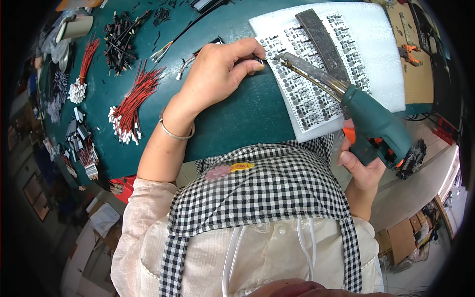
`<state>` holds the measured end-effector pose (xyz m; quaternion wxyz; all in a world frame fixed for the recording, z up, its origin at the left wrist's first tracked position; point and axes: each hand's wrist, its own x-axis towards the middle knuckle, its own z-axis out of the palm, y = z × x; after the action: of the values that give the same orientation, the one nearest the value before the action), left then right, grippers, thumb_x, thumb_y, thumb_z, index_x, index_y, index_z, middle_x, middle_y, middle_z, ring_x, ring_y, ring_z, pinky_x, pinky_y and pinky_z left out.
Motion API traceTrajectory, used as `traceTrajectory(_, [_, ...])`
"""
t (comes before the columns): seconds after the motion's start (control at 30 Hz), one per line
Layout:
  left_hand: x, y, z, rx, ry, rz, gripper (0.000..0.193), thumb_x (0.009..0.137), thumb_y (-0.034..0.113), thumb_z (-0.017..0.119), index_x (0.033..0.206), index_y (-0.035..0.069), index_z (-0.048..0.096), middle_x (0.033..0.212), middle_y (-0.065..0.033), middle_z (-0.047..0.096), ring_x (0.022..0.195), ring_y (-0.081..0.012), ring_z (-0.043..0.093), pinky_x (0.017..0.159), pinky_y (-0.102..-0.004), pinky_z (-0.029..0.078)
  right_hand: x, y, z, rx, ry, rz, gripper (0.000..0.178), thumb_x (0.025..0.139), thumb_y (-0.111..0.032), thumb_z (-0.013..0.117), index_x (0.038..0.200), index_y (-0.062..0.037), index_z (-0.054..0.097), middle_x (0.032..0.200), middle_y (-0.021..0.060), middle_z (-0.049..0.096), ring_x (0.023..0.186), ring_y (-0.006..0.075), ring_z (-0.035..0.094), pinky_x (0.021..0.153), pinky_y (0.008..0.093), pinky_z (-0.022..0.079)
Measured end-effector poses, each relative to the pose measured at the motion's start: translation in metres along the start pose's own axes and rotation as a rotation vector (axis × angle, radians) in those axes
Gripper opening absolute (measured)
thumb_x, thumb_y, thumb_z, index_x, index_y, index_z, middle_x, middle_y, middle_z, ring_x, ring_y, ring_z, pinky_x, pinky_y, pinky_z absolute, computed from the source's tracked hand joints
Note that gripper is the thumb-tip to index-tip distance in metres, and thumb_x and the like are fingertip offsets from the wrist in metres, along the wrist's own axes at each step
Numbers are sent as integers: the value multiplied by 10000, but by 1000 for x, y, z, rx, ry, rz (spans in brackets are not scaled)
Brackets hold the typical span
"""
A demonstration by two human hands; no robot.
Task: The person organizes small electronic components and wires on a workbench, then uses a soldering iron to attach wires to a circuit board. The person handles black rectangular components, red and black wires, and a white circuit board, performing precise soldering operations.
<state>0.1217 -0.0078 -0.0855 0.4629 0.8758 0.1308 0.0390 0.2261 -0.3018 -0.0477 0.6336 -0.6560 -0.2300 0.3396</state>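
My right hand (365, 171) is wrapped round the handle of a green trigger-type soldering gun (373, 116), one finger by its orange trigger. Its metal tip points left, over the left edge of a panel of small white circuit boards (309, 101). Close to that tip, my left hand (217, 69) pinches the end of a thin wire (258, 60) between thumb and forefinger; most of the wire is hidden by the fingers. Behind this hand lies a short red and black lead with a white connector (179, 75). A dark flat bar (324, 47) rests across the panel.
White foam (391, 74) lies under the panel on the green table (237, 119). To the left are bundles of red wires with white connectors (131, 109), a pile of black leads (120, 42) and grey parts (76, 131). Orange-handled pliers (410, 54) sit far right.
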Motion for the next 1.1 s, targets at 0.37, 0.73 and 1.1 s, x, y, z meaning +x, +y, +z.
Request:
traceTrajectory(0.37, [-1,1,1,70,60,57,126,799,91,690,915,75,644,722,-61,647,620,-150,609,584,-258,467,-5,5,4,-8,37,111,430,714,44,734,1110,22,566,960,92,624,792,135,599,706,257,503])
traceTrajectory(0.73, [-2,0,3,121,110,135,150,776,87,706,913,79,646,732,-66,648,602,-172,608,580,-263,477,-1,-6,15,-52,43,121,385,727,58,727,1080,23,577,913,78,632,794,134,601,705,262,502])
traceTrajectory(1.1, [-3,-1,4,145,115,140,153,772,79,709,912,75,648,738,-67,650,605,-165,611,573,-259,476,-4,-3,6,-115,26,116,425,702,86,723,1091,24,564,931,98,633,735,138,601,638,257,501])
